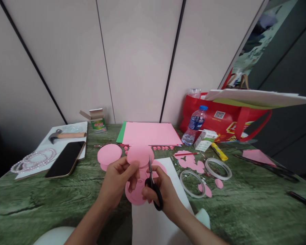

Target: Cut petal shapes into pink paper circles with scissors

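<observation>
My left hand (122,177) pinches the lower edge of a pink paper circle (139,154), held up above the table. In my right hand (163,187) is a pair of scissors (153,185) with black handles, fingers wrapped through the loops. The blades point up beside the right edge of the circle; whether they touch it I cannot tell. Beneath my hands lie more pink paper circles (135,195), partly hidden, on a white sheet (150,221). A further stack of pink circles (109,154) rests to the left.
Pink sheets (150,132) lie at the back. Tape rolls (192,183), pink scraps (187,160), a glue stick (219,151), a water bottle (193,126) and a red bag (224,119) are right. A phone (66,159), hammer (66,135) and beads (34,160) are left.
</observation>
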`<state>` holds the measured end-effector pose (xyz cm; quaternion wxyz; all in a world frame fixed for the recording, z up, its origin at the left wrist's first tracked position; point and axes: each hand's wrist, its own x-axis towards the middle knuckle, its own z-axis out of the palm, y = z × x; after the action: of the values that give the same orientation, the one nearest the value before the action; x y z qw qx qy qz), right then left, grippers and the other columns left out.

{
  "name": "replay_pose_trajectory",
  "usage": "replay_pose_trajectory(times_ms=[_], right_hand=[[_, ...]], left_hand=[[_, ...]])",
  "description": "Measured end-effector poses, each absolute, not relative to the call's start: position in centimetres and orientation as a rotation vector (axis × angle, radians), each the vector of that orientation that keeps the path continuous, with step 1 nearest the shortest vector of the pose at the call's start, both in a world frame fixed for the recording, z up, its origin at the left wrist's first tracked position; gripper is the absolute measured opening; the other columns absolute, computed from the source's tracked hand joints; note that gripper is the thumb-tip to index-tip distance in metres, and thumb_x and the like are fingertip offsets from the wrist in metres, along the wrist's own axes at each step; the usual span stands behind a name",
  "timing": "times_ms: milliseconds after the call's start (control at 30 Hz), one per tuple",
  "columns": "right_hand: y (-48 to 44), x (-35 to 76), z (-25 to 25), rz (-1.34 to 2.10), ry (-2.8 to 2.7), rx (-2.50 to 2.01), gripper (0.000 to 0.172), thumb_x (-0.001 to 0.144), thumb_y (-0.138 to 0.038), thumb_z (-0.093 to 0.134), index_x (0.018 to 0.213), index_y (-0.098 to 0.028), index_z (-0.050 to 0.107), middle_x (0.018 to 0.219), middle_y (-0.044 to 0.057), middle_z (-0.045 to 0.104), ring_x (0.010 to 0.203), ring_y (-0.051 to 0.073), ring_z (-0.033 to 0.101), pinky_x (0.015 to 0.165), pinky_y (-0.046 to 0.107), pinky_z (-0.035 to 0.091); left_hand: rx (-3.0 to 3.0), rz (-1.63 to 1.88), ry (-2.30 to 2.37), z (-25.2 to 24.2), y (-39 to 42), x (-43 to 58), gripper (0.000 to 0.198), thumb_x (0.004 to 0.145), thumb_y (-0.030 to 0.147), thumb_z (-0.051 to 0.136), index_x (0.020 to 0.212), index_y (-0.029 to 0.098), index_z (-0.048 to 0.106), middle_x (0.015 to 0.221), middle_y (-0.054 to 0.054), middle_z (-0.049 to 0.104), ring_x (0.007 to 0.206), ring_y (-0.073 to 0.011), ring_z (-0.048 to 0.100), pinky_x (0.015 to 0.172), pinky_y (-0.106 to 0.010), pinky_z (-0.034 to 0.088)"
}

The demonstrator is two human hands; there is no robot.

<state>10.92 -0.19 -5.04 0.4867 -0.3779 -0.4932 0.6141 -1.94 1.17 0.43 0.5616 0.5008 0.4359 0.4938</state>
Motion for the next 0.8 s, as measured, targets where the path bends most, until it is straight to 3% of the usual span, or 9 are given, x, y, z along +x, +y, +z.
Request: replay_pose_trajectory(times_ms=[167,533,800], right_hand=[[-0.27,10.72,-5.29,1.546,-1.205,-0.915,0.052,0.052,-0.023,0.072,0.088,-0.021,0.034,0.044,-0.01,0.05,0.036,0.006,0.041,0.036,0.015,0.032],[0.13,11.22,-4.53,1.516,-1.19,-0.843,0.058,0.051,-0.016,0.074,0.095,-0.021,0.036,0.058,-0.008,0.05,0.051,0.007,0.043,0.046,0.017,0.033],[0.14,11.19,-4.46,1.544,-1.148,-0.821,0.057,0.049,-0.018,0.075,0.091,-0.021,0.036,0.051,-0.011,0.043,0.044,0.005,0.035,0.042,0.015,0.028]], left_hand=[[1.264,1.141,1.156,0.02,1.19,-1.86,0.024,0.069,0.029,0.059,0.053,0.012,0.052,0.034,0.006,0.043,0.03,-0.003,0.035,0.031,-0.015,0.025],[1.361,1.053,1.207,-0.19,1.13,-1.94,0.028,0.066,0.03,0.061,0.048,0.013,0.049,0.034,0.006,0.042,0.031,-0.0035,0.034,0.031,-0.016,0.025],[1.351,1.05,1.194,-0.01,1.15,-1.98,0.024,0.067,0.03,0.06,0.052,0.013,0.051,0.035,0.006,0.042,0.031,-0.0036,0.033,0.031,-0.015,0.025]])
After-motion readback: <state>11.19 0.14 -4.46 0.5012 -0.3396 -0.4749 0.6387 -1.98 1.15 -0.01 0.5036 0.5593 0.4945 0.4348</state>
